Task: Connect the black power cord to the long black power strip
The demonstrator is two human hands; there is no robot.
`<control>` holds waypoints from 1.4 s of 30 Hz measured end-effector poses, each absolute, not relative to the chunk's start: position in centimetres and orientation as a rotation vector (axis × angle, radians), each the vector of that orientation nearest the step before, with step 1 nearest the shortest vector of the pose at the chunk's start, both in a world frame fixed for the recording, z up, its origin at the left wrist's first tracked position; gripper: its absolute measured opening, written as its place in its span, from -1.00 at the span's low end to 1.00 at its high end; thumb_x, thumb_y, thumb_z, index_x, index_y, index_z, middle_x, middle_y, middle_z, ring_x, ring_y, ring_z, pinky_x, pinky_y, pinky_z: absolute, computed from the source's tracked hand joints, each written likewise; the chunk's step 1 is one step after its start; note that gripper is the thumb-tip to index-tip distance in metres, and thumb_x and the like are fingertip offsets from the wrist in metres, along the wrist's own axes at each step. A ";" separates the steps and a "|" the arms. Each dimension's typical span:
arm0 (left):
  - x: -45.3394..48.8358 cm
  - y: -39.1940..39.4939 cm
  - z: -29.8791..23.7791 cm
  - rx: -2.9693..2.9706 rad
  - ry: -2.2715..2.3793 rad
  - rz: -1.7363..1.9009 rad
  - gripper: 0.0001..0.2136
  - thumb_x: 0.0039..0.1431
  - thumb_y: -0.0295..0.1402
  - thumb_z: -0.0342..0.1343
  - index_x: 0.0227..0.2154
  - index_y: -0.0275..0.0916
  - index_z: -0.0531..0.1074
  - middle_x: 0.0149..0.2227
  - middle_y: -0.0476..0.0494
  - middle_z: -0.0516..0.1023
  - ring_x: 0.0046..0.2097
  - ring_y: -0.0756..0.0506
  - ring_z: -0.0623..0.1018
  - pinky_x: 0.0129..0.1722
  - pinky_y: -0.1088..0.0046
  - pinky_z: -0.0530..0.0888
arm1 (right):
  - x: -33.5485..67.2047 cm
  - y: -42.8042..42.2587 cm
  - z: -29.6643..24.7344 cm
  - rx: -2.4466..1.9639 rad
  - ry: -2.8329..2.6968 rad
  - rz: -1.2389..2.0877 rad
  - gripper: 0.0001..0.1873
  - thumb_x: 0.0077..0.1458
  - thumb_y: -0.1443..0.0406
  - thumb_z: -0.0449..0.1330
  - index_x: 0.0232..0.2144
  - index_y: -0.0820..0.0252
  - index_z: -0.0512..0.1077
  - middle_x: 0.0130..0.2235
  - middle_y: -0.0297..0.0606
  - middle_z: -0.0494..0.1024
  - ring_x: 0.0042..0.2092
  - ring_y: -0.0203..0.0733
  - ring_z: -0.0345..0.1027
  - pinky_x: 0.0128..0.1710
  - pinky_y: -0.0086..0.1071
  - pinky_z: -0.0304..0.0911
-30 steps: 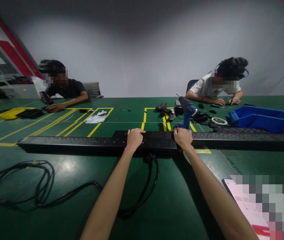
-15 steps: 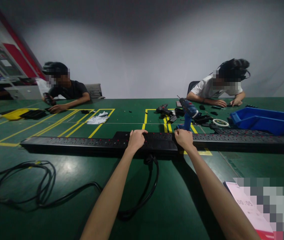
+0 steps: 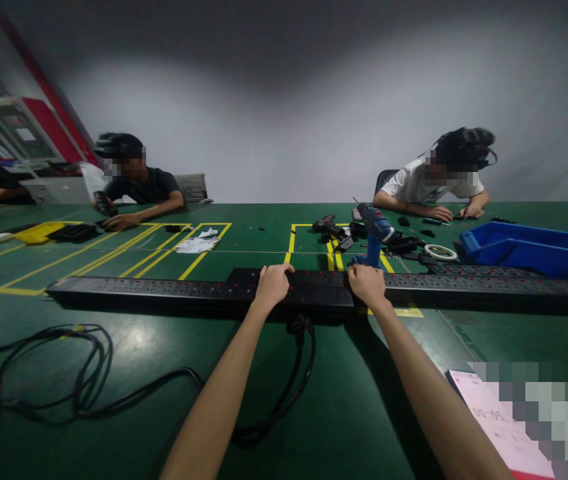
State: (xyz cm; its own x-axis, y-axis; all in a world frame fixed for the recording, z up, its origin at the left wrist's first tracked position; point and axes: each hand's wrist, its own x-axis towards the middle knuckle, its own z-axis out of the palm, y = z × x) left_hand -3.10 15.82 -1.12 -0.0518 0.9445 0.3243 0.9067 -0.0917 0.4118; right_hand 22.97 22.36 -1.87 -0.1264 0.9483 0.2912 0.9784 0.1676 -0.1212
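Observation:
A long black power strip with rows of sockets and small red lights lies across the green table. My left hand grips it near its raised middle section, fingers curled over the far side. To the right, my right hand is closed over the same strip, its fingertips hidden behind the far edge. Between my hands, a black plug sits at the strip's near side, and a thick black cable loops down from it toward me. A blue cordless drill stands just beyond my right hand.
Coiled cable lies at left. Beyond the strip are a plastic bag, another drill, a tape roll and a blue bin. Two co-workers sit opposite; another person's arm shows far left. A phone-like screen lies near right.
The scene sits slightly lower in the picture as my head view shifts. Both hands stay closed on the power strip, which shows no clear movement on the table.

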 end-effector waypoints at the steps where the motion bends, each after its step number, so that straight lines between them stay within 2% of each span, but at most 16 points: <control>1: -3.1 15.8 -1.1 2.115 2.068 0.828 -0.68 0.27 -0.48 -0.15 -0.16 -0.06 0.50 -0.07 -0.06 0.59 0.04 -0.16 0.48 0.21 0.09 0.21 | 23.0 22.4 -1.9 -1.841 -2.148 -0.146 -0.53 0.31 0.22 -0.16 -0.29 0.25 0.54 -0.22 -0.04 0.60 -0.12 -0.03 0.45 -0.07 -0.24 0.01; 14: -3.2 15.8 -1.1 2.116 2.059 0.807 -0.68 0.29 -0.48 -0.17 -0.15 -0.08 0.49 -0.07 -0.06 0.58 0.03 -0.15 0.48 0.22 0.11 0.20 | 22.9 22.0 -1.9 -1.820 -2.120 -0.163 -0.56 0.30 0.23 -0.13 -0.29 0.25 0.54 -0.18 -0.04 0.60 -0.09 -0.05 0.43 -0.06 -0.25 0.01; 24: -3.2 15.7 -1.0 2.126 2.072 0.795 -0.68 0.26 -0.50 -0.13 -0.15 -0.08 0.48 -0.05 -0.06 0.58 0.03 -0.16 0.47 0.20 0.12 0.22 | 22.9 22.0 -1.5 -1.839 -2.128 -0.139 -0.57 0.27 0.23 -0.09 -0.33 0.25 0.56 -0.25 -0.03 0.60 -0.15 -0.02 0.44 -0.11 -0.25 0.05; 29: -3.1 15.7 -0.9 2.116 2.070 0.796 -0.68 0.27 -0.50 -0.15 -0.16 -0.09 0.49 -0.05 -0.05 0.58 0.04 -0.16 0.47 0.20 0.13 0.22 | 22.7 21.7 0.3 -1.832 -2.024 -0.165 -0.59 0.24 0.21 -0.06 -0.30 0.24 0.57 -0.18 0.00 0.59 -0.09 0.03 0.40 -0.17 -0.28 0.09; 33: -3.1 15.8 -1.0 2.114 2.077 0.774 -0.68 0.26 -0.51 -0.14 -0.14 -0.08 0.48 -0.05 -0.05 0.58 0.05 -0.17 0.47 0.21 0.13 0.22 | 21.5 20.4 3.6 -1.743 -2.180 0.127 -0.58 0.24 0.16 -0.03 -0.37 0.22 0.56 -0.29 -0.07 0.61 -0.23 -0.08 0.46 -0.33 -0.38 0.11; 36: -3.1 15.8 -1.0 2.118 2.085 0.771 -0.67 0.26 -0.51 -0.15 -0.13 -0.08 0.48 -0.05 -0.05 0.58 0.05 -0.16 0.46 0.20 0.14 0.22 | 19.7 18.0 5.9 -1.612 -2.443 0.481 -0.51 0.22 0.08 0.01 -0.55 0.24 0.52 -0.46 -0.12 0.58 -0.39 -0.16 0.46 -0.39 -0.41 0.15; 39: -3.0 15.8 -1.0 2.125 2.094 0.771 -0.67 0.27 -0.51 -0.15 -0.13 -0.08 0.47 -0.06 -0.05 0.58 0.04 -0.16 0.47 0.20 0.15 0.22 | 17.4 14.7 6.7 -1.541 -2.692 0.853 -0.54 0.18 0.09 0.06 -0.60 0.25 0.49 -0.51 -0.15 0.58 -0.52 -0.22 0.42 -0.45 -0.42 0.23; 42: -3.1 15.7 -0.9 2.121 2.102 0.746 -0.67 0.26 -0.51 -0.15 -0.12 -0.07 0.47 -0.06 -0.06 0.58 0.04 -0.16 0.47 0.20 0.15 0.21 | 15.0 12.2 6.2 -1.534 -2.903 0.821 -0.62 0.07 0.12 0.18 -0.64 0.25 0.48 -0.54 -0.15 0.56 -0.55 -0.20 0.42 -0.46 -0.38 0.28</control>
State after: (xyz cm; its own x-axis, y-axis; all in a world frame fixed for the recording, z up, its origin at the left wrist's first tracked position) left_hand -3.08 15.75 -0.93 -0.0491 0.9556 0.2906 0.9248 -0.0664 0.3746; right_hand 14.96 12.22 6.22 -0.5657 0.7078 -0.4231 0.8246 0.4790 -0.3010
